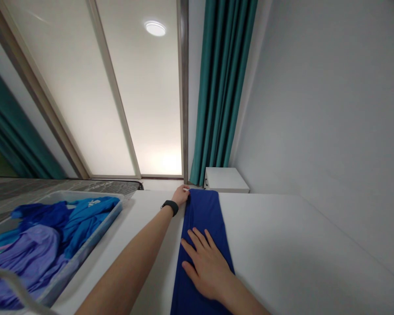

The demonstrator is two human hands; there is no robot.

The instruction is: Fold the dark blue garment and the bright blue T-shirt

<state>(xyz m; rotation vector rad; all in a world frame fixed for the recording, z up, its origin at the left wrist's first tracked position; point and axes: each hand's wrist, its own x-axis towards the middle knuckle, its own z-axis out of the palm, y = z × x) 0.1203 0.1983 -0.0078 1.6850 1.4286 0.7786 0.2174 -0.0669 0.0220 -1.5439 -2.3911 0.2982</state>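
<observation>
A dark blue garment (205,210), folded into a long narrow strip, lies on the white table (265,245) and runs away from me towards the far edge. My left hand (181,195), with a black band on its wrist, reaches to the garment's far left corner; its fingers are closed on the cloth there. A small white bit shows by those fingertips, too small to make out. My right hand (210,267) lies flat on the middle of the strip, palm down, fingers spread. The near end of the garment runs out of view.
At left stands a pale plastic bin (95,238) holding crumpled blue and purple clothes (36,245). A white cabinet (226,179) sits beyond the table's far edge. Behind are a green curtain (221,87) and frosted sliding doors (141,100); a wall (331,109) rises at right.
</observation>
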